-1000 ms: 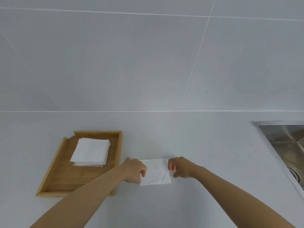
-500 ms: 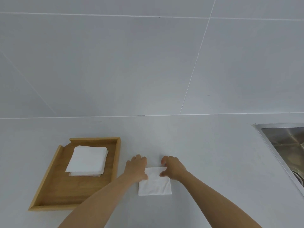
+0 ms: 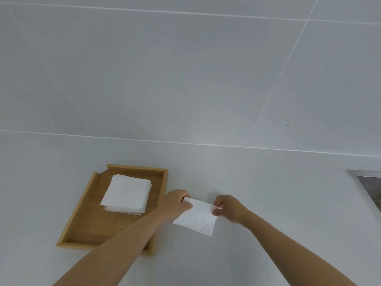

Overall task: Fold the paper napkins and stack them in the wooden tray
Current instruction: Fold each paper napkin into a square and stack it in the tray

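Note:
A folded white paper napkin (image 3: 198,218) hangs tilted just above the white counter, right of the tray. My left hand (image 3: 175,204) pinches its upper left corner and my right hand (image 3: 228,207) pinches its upper right corner. The wooden tray (image 3: 82,205) lies on the counter at the left. A stack of folded white napkins (image 3: 126,195) rests in the tray's far half. My left forearm crosses over the tray's near right corner.
A white tiled wall (image 3: 185,69) rises behind the counter. The rim of a steel sink (image 3: 362,188) shows at the right edge. Bare counter (image 3: 278,182) lies between the napkin and the sink.
Both hands were pressing the napkin flat on the counter. Now they have pinched its far corners and lifted it, so it hangs tilted.

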The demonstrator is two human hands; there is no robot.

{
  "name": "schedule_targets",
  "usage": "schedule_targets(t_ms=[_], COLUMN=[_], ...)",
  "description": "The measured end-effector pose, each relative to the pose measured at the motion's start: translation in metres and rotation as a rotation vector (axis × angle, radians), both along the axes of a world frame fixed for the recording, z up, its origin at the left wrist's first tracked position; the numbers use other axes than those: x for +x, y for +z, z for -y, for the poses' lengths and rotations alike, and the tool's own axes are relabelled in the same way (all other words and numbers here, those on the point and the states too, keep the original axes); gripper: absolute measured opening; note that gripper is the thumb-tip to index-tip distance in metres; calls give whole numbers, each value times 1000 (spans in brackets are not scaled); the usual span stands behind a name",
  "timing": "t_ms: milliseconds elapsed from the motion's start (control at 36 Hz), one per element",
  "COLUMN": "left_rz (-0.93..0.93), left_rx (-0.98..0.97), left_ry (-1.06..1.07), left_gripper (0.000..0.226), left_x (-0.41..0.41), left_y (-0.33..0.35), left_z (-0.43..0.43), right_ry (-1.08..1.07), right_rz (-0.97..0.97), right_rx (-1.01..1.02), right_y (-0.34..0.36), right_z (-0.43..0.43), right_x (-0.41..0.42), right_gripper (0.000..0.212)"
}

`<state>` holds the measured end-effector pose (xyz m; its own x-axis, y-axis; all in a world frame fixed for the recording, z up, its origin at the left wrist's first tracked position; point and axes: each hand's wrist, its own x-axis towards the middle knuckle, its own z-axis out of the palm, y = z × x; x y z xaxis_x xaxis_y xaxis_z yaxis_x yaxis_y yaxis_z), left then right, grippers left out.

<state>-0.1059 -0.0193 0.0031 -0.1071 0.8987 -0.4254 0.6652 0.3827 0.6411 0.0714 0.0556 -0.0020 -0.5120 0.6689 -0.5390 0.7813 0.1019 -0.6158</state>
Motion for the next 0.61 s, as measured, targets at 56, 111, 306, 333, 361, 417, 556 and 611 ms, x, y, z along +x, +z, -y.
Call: schedule_targets(t_ms=[56, 111, 306, 333, 361, 417, 556, 611], left_rz=[41, 81, 118, 108, 98, 83, 24, 6], left_rx=[27, 47, 152, 162, 169, 175, 213, 215], left_ry=[92, 189, 363, 398, 431, 483, 582, 606], left_gripper=[21, 26, 23, 29, 34, 37, 36, 33], left_x=[-13, -26, -81, -89, -98, -115, -151, -161], left_y=[7, 13, 37, 39, 40, 41, 39, 35], left_z=[3, 6, 15, 17, 19, 22, 32, 36], right_ry=[-65, -121, -304, -306, -305, -295, -275, -246], right_rz=[-68, -142, -463, -491, -515, -536, -546, -505], right_rx=[-47, -100, -279, -295, -309, -326, -394, -394], right_y=[6, 12, 34, 36, 37, 39, 32, 28], right_z=[-2, -3, -3, -3, -1, 2, 15, 20], right_x=[-10, -22, -83, -93, -103, -122, -162, -176], right_gripper=[32, 25, 14, 14, 14, 15, 15, 12])
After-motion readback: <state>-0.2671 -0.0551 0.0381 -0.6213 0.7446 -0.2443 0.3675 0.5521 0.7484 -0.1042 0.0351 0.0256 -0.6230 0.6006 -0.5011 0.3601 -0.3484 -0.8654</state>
